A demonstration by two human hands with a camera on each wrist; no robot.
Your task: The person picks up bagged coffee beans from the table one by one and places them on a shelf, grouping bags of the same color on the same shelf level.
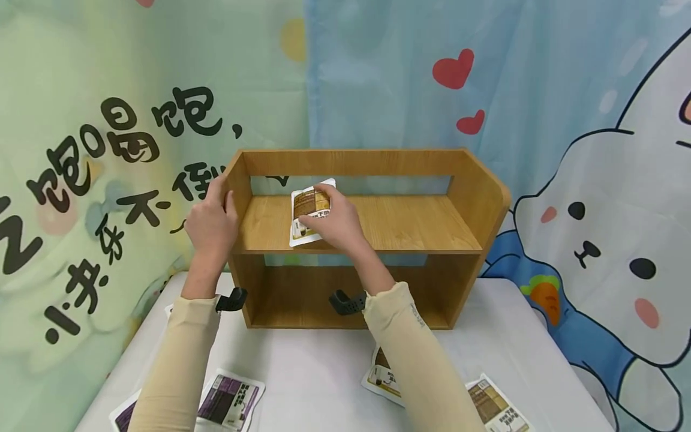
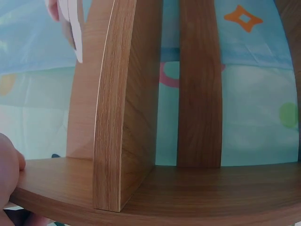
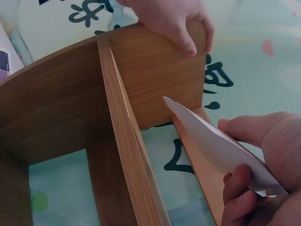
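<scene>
A two-tier wooden shelf (image 1: 415, 219) stands upright on the table. My left hand (image 1: 212, 223) grips the top edge of its left side panel, thumb on the inner face, as the right wrist view shows. In my right hand (image 1: 342, 223) a white-edged pouch (image 1: 310, 206) with a brown and yellow label is pinched between thumb and fingers. The pouch is tilted and overlaps the upper board in the head view. From the right wrist its plain white back (image 3: 211, 141) shows, apart from the side panel.
On the white table (image 1: 308, 372), purple-labelled pouches (image 1: 231, 399) lie at the front left, partly under the left sleeve. Brown-labelled pouches (image 1: 498, 405) lie at the front right, one partly behind the right sleeve. A printed curtain (image 1: 378, 78) hangs behind the shelf.
</scene>
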